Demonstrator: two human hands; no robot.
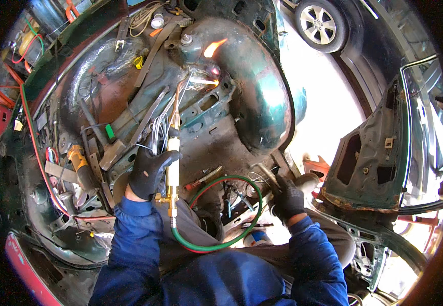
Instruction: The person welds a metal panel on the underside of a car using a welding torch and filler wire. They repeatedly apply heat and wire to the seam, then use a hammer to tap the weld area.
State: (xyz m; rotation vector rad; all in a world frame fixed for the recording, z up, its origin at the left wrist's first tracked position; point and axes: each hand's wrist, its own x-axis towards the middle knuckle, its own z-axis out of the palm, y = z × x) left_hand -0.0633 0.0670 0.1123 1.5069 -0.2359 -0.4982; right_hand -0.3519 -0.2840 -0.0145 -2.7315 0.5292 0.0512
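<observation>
My gloved left hand [147, 173] is closed around a brass gas torch [172, 171], along with a bundle of thin metal rods [159, 131]. From the torch tip comes a bright flame [203, 80], which meets the dark sheet metal beside the rounded green wheel housing [262, 102]. Above it, an orange flame [215, 48] licks over the housing. My gloved right hand [287, 199] is wrapped round a hammer-like tool [265, 172], held low at the right; its exact kind is partly hidden. A green and red hose [259, 204] loops from the torch across my lap.
To the left lie a hammer [113, 154], a yellow and black power tool [78, 162] and several hand tools. A screwdriver with a red handle [195, 184] rests on the metal floor. A detached door panel [356, 158] stands at right, and a dark car's wheel [320, 24] is beyond.
</observation>
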